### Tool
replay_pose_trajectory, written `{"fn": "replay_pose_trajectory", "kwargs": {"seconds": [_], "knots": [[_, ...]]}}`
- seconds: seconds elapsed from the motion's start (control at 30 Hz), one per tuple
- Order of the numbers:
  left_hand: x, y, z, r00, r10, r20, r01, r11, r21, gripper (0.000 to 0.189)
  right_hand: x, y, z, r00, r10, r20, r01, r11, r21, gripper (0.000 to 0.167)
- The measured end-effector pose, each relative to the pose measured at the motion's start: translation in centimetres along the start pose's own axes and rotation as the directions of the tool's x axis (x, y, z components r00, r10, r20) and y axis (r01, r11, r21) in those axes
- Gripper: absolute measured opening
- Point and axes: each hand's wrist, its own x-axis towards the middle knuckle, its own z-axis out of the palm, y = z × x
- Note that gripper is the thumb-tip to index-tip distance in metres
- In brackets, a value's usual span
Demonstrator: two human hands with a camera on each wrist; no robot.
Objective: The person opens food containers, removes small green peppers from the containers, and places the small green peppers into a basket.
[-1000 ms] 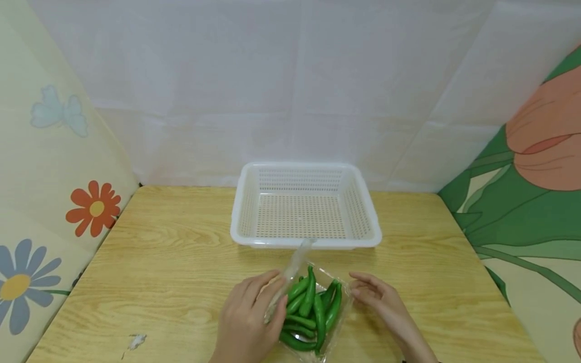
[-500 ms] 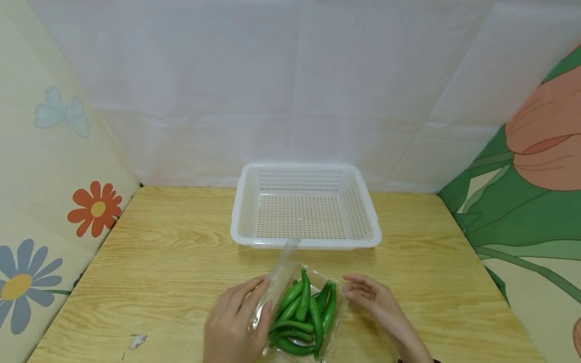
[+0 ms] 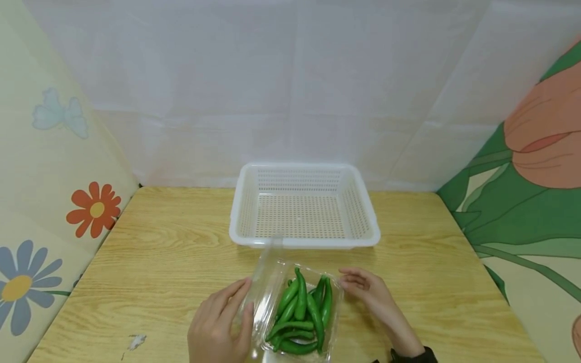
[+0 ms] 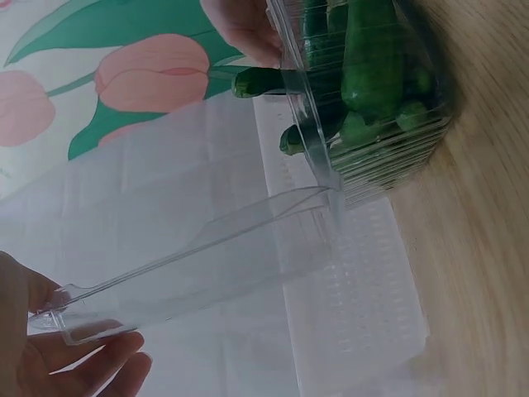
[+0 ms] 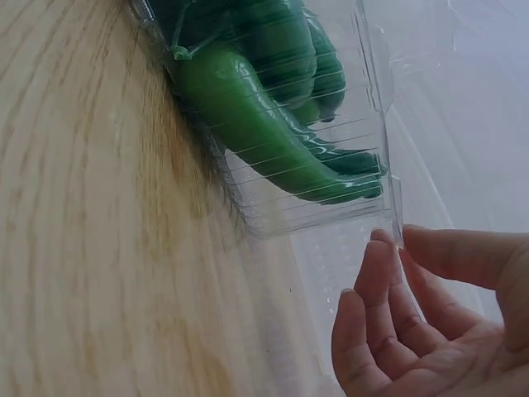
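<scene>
A clear plastic clamshell box (image 3: pixel 335 317) of long green chili peppers (image 3: pixel 301 300) sits on the table below the basket, its hinged lid (image 3: pixel 265 282) raised and leaning left. My left hand (image 3: pixel 218 322) pinches the lid's outer edge between thumb and fingers, as the left wrist view shows the lid (image 4: pixel 198 256) stretching from that hand (image 4: pixel 74 347) to the hinge. At the box's far right corner, my right hand (image 3: pixel 369 295) pinches the rim; in the right wrist view the thumb and index finger of this hand (image 5: pixel 430 322) meet at the corner. Several peppers lie loose inside, stems mostly pointing away.
A white perforated plastic basket (image 3: pixel 305 243) stands behind the box, near the table's back edge. The wood-grain table (image 3: pixel 172 272) has a small worn patch (image 3: pixel 137 342) at front left. White sheeting (image 3: pixel 290 91) hangs behind; flower-printed panels flank both sides.
My left hand has moved left and toward me, swinging the lid farther open. The box has shifted slightly left, with the right hand staying at its corner.
</scene>
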Motion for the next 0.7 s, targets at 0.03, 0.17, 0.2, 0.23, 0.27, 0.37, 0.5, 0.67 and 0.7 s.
{"fn": "replay_pose_trajectory", "kwargs": {"seconds": [0.03,0.17,0.2,0.23,0.27,0.37,0.5,0.67,0.7], "knots": [[-0.1,0.0,-0.1,1.000,-0.011,0.005,0.011,1.000,0.001,0.040,0.1,0.0,0.0,1.000,0.008,-0.002,-0.008,1.000,0.004,0.039],[-0.4,-0.3,-0.4,0.999,-0.041,0.014,0.041,0.999,0.002,0.041,0.2,0.1,0.1,1.000,0.021,-0.002,-0.021,1.000,0.010,0.041],[-0.5,-0.4,-0.4,0.999,-0.046,0.014,0.046,0.999,0.002,0.042,0.2,0.1,0.0,1.000,0.021,-0.001,-0.021,1.000,0.006,0.041],[-0.5,-0.4,-0.5,0.999,-0.052,0.012,0.052,0.999,0.005,0.042,0.2,0.1,0.0,1.000,0.019,0.001,-0.019,1.000,0.002,0.042],[-0.6,-0.5,-0.6,0.998,-0.061,0.011,0.061,0.998,0.008,0.042,0.2,0.1,0.0,1.000,0.018,0.000,-0.018,1.000,-0.001,0.042],[-0.7,-0.6,-1.0,0.995,-0.097,0.017,0.097,0.995,0.040,0.043,0.3,0.0,0.0,1.000,0.020,-0.012,-0.021,1.000,-0.013,0.041],[-0.9,-0.9,-1.5,0.984,-0.172,0.046,0.166,0.981,0.101,0.047,0.8,0.0,-0.2,1.000,0.007,-0.031,-0.008,0.999,-0.036,0.040],[-1.6,-1.8,-2.2,0.970,-0.227,0.088,0.213,0.966,0.147,0.041,1.3,-0.1,-0.1,0.999,0.000,-0.045,-0.002,0.999,-0.036,0.039],[-1.7,-1.9,-2.3,0.968,-0.233,0.094,0.218,0.965,0.147,0.036,1.4,-0.2,-0.1,0.999,0.003,-0.049,-0.004,0.999,-0.032,0.039]]}}
